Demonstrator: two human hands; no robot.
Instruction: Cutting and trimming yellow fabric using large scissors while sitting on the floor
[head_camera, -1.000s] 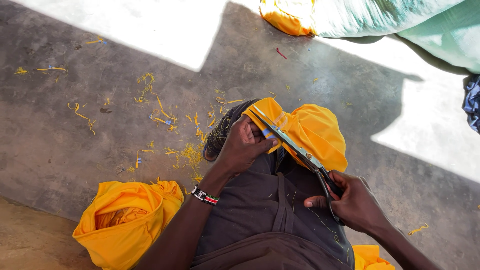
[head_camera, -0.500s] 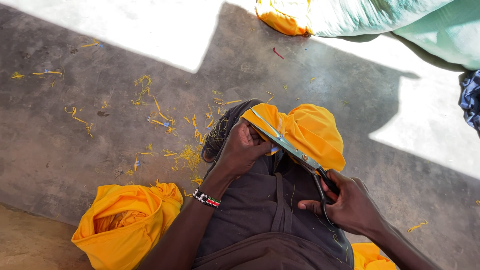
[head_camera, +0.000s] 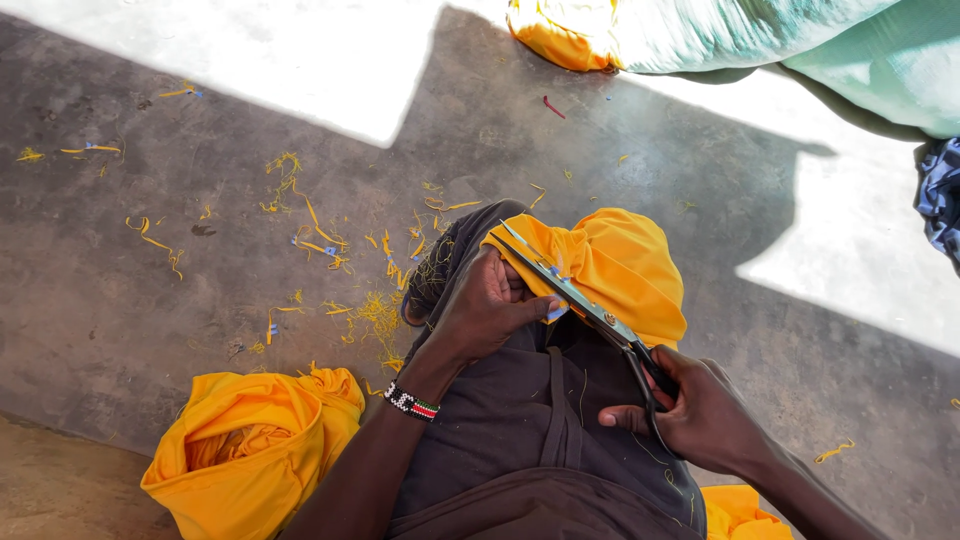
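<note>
We hold a pair of scissors (head_camera: 585, 305) in our right hand (head_camera: 700, 410), fingers curled through the dark handles, the long metal blades running up and to the left across our lap. The blades lie nearly together along the edge of a yellow-orange cloth (head_camera: 615, 265) that is bunched over our knee, on top of the dark garment (head_camera: 520, 420) we wear. Our left hand (head_camera: 490, 305) rests on that cloth just beside the blades, its fingers bent and pinching a fold of the fabric at the cutting edge, the thumb touching a small pale-blue tag next to the metal. A beaded bracelet (head_camera: 411, 401) of black, white, red and green sits on the left wrist.

On the grey concrete floor (head_camera: 150, 290) to the near left lies a second bundle of the same yellow-orange fabric (head_camera: 250, 450), crumpled and open at the top. Thin yellow offcuts and threads (head_camera: 310, 235) are scattered over the floor to the left of our knee, some with small blue bits among them. At the far edge, in sunlight, another piece of orange cloth (head_camera: 555, 35) lies against a large pale-green sack (head_camera: 760, 30). A corner of orange fabric shows near our right forearm at the bottom edge.
</note>
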